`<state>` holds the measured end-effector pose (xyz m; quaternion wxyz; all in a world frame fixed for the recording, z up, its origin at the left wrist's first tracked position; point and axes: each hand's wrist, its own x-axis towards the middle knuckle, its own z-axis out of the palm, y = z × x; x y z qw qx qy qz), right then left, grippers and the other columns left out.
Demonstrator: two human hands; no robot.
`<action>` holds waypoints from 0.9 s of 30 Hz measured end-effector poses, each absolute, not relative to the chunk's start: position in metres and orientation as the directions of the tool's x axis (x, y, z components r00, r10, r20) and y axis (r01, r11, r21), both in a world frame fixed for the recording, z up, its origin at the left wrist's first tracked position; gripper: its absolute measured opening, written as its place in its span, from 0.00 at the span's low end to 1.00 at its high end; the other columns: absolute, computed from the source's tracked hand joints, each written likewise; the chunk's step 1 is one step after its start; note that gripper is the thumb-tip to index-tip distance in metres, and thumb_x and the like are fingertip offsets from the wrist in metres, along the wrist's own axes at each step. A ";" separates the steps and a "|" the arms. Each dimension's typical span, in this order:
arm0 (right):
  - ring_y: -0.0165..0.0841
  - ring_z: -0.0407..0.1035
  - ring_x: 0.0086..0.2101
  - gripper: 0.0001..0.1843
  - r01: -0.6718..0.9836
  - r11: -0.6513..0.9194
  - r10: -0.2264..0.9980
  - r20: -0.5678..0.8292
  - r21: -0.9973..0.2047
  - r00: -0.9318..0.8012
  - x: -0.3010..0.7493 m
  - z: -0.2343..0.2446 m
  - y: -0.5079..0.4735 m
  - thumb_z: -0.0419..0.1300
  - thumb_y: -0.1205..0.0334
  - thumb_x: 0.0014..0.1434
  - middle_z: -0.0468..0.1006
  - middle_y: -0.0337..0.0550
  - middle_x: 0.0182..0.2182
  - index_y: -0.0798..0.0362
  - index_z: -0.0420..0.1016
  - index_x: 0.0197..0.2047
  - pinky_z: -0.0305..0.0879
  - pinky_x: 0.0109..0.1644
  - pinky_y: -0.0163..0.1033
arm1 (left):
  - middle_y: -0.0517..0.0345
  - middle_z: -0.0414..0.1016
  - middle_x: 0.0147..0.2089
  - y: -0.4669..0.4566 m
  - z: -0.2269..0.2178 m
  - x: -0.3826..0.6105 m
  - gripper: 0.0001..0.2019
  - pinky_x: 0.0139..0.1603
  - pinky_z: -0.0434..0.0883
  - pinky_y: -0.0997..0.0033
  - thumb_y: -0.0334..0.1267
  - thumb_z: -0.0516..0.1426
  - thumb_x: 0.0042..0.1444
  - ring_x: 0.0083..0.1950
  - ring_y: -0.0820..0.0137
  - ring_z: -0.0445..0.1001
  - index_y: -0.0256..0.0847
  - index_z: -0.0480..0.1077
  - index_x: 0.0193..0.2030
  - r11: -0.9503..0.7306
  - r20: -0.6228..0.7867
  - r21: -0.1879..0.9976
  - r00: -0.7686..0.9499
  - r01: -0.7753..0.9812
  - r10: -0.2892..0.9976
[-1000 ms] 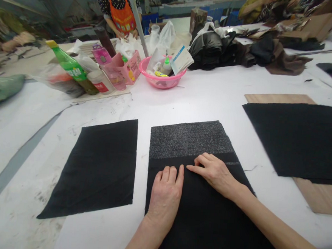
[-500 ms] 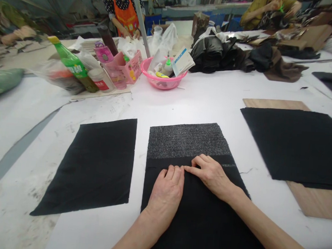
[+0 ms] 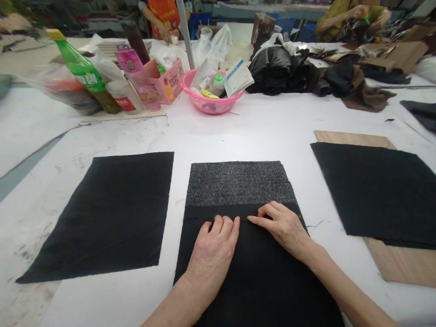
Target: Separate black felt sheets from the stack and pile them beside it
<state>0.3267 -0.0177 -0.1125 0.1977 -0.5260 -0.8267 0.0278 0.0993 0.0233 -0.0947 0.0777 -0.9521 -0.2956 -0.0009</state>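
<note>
White table [image 3: 265,132]: the foreground is being filled by its surface, on which all the flat pieces are being supported.
Black panel in front [image 3: 265,281]: its length is being stretched from the lower edge of view away from the body, directly beneath both hands.
Black sheets on the right [image 3: 387,195]: a wooden board [image 3: 397,263] is being partly covered by them, well apart from the right hand.
Loose black piece on the left [image 3: 110,215]: a bare gap is being left between it and the panel.
Speckled grey section [image 3: 241,182]: the panel's far end is being formed by it, beyond the fingertips.
Left hand [image 3: 215,248]: it is being rested palm-down on the black cloth, fingers extended and together, with nothing seen gripped.
Right hand [image 3: 281,222]: it is being laid across the strip with fingers bent; whether cloth is being pinched cannot be told.
Black strip [image 3: 243,211]: its long axis is being run crosswise, left to right; its near edge is being met by the left fingertips, its right part is being overlapped by the right hand, and neither hand is clearly nearer.
Gap between fingertips: a short stretch of the strip's near edge is being left uncovered there.
</note>
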 end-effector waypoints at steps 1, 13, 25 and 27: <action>0.34 0.65 0.36 0.16 0.860 0.442 0.882 0.297 -0.253 -0.366 0.327 -0.113 -0.018 0.50 0.69 0.69 0.73 0.45 0.36 0.50 0.76 0.51 0.64 0.41 0.40 | 0.47 0.72 0.51 0.023 -0.094 0.100 0.24 0.48 0.75 0.56 0.26 0.53 0.60 0.54 0.56 0.71 0.38 0.63 0.64 -0.813 0.041 -0.146 0.825 0.564 0.564; 0.34 0.65 0.36 0.16 0.880 0.425 0.890 0.271 -0.210 -0.366 0.326 -0.113 -0.019 0.51 0.69 0.69 0.73 0.45 0.37 0.49 0.75 0.53 0.64 0.41 0.40 | 0.48 0.72 0.50 0.030 -0.100 0.110 0.23 0.46 0.72 0.62 0.24 0.53 0.60 0.51 0.61 0.70 0.28 0.63 0.62 -0.882 0.029 -0.129 0.890 0.454 0.454; 0.33 0.65 0.36 0.14 0.874 0.423 0.893 0.275 -0.239 -0.357 0.351 -0.110 -0.027 0.52 0.69 0.68 0.73 0.45 0.36 0.50 0.77 0.49 0.65 0.40 0.39 | 0.52 0.71 0.45 0.032 -0.094 0.123 0.22 0.40 0.71 0.61 0.26 0.54 0.60 0.45 0.61 0.71 0.35 0.62 0.62 -0.878 0.023 -0.103 0.883 0.468 0.468; 0.34 0.65 0.36 0.14 0.873 0.425 0.892 0.272 -0.239 -0.360 0.353 -0.110 -0.028 0.52 0.69 0.68 0.73 0.45 0.36 0.50 0.76 0.49 0.65 0.40 0.39 | 0.50 0.71 0.48 0.033 -0.093 0.125 0.22 0.42 0.71 0.62 0.26 0.54 0.60 0.48 0.61 0.70 0.34 0.63 0.62 -0.880 0.013 -0.090 0.884 0.467 0.468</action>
